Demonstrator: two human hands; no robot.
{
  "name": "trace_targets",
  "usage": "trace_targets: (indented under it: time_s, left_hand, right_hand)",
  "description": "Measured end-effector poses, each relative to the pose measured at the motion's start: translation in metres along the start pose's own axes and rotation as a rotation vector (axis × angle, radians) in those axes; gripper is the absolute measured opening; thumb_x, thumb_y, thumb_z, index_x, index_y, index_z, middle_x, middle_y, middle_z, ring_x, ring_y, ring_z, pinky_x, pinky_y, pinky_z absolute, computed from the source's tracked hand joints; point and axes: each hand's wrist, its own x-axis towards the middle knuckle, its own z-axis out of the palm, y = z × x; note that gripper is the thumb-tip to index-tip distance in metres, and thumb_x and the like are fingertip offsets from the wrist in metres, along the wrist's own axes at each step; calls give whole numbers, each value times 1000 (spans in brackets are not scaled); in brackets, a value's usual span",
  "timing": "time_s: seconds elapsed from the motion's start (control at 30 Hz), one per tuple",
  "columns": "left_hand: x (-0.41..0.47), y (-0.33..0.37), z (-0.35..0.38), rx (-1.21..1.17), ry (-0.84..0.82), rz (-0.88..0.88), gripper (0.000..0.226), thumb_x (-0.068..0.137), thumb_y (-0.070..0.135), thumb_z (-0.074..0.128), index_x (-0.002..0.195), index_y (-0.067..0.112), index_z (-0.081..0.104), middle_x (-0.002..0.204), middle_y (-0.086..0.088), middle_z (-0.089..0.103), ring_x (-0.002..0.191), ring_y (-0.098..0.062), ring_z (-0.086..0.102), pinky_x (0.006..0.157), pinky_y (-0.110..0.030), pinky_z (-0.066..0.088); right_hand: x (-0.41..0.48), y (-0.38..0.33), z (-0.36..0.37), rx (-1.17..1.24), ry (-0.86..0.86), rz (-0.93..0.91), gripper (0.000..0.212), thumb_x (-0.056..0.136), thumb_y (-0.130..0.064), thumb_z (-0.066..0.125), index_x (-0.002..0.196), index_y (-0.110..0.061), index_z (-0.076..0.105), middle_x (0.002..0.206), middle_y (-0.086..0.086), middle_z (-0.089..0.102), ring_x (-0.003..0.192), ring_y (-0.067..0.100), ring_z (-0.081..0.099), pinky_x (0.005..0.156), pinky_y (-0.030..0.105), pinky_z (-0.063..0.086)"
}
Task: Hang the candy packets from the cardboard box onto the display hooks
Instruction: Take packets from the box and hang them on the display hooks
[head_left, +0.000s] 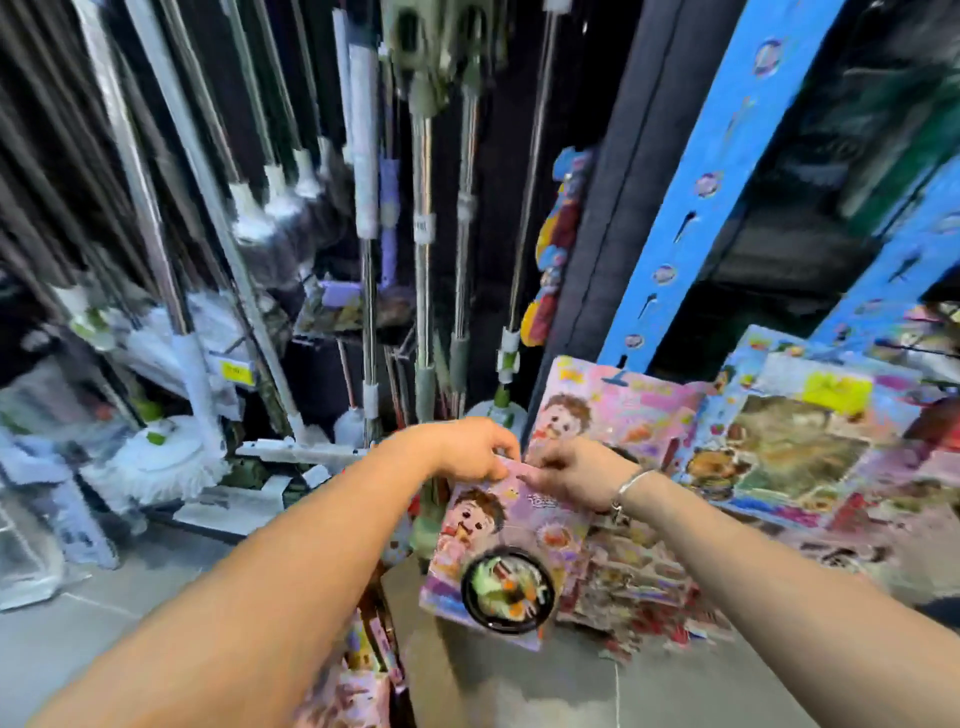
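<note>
Because motion smears the whole view, no print on any packet can be read. The fingers cover the top edge of the held packet, so its hang hole and any hook it might meet are hidden.

The left hand (470, 449) curls its fingers over that edge and pinches the upper left corner. The right hand (569, 473), with a silver bracelet (626, 486) on its wrist, pinches the upper right corner; the two hands almost touch. The pink candy packet (498, 556) hangs from them toward 6 o'clock, slightly tilted. It shows a cartoon child's face and a round black-rimmed dish low on its front.

Just beyond the right hand, at 1 o'clock, a matching packet (613, 410) stands upright on the display; what holds it cannot be made out. Bigger colourful packs (800, 441) overlap one another at 3 o'clock, and a blurred heap of wrappers (639, 587) lies below the right forearm.

At 6 o'clock more packets (363, 675) are cut by the frame's lower edge and partly hidden behind the left forearm. Whether they sit in a box cannot be told.

A blue perforated shelf upright (717, 176) climbs from 1 o'clock. Mops (161, 457) and metal handles (423, 171) fill the dark wall from 9 to 12 o'clock. Grey floor (104, 649) lies at 7 o'clock.
</note>
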Motion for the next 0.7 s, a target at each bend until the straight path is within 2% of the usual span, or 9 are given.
trace_targets:
  time_s: [0.03,0.1,0.23,0.3,0.37,0.43,0.47,0.57,0.7]
  left_hand:
    - [0,14,-12,37,21,24,28,92,8,50,119,7,57,118,-14,58,107,-27,54,80,-26,38]
    - [-2,43,-36,91,76,67,26,93,8,48,118,7,55,120,-15,57,108,-28,52,81,-28,35]
    - [-8,92,-74,152,190,128,22,96,11,43,115,7,55,110,-12,59,92,-22,48,65,-24,28]
    - [-8,106,-86,141,244,148,16,96,12,43,105,12,56,99,-4,55,88,-16,46,68,-23,30]
    - [-1,116,-95,113,335,146,13,96,17,44,92,25,54,94,3,55,90,-16,51,76,-29,40]
    - [5,127,-100,88,458,107,15,95,28,45,85,36,52,96,6,58,96,-19,56,84,-38,48]
    - [7,133,-102,97,516,75,13,95,32,45,88,37,54,99,6,59,99,-19,57,85,-39,48]
    - [15,140,-102,123,679,-37,19,94,36,46,102,28,61,108,5,63,102,-19,58,78,-33,45]
    - [23,138,-97,7,793,-156,24,88,41,55,93,19,61,96,-1,65,89,-22,61,69,-32,46]
  right_hand:
    - [-7,-1,-16,19,35,-3,25,92,-20,56,68,-15,54,61,3,46,49,3,39,48,14,31]
    - [-23,-3,-49,52,115,-2,31,91,-20,58,61,-22,52,58,-1,46,50,5,39,48,15,32]
    - [-54,-5,-106,8,263,-47,30,88,-11,59,62,-24,54,56,-3,49,42,-2,44,51,16,35]
    - [-64,-6,-126,-23,335,-47,27,88,-14,59,63,-24,55,61,-1,52,51,2,45,54,18,35]
    - [-70,-5,-142,-29,431,-51,28,90,-18,58,63,-23,55,62,-3,51,56,9,42,55,22,34]
    - [-72,-4,-156,-30,529,-29,24,90,-20,56,66,-19,58,62,-3,53,58,11,45,58,26,36]
    - [-72,-4,-161,-28,575,-6,23,90,-22,56,67,-19,60,64,-2,56,61,13,48,60,28,38]
    - [-69,-2,-164,7,685,83,23,86,-24,59,63,-22,58,69,0,59,70,19,54,65,28,41]
    - [-59,1,-158,63,790,172,12,81,-28,64,76,-18,61,76,2,62,78,22,61,67,30,46]
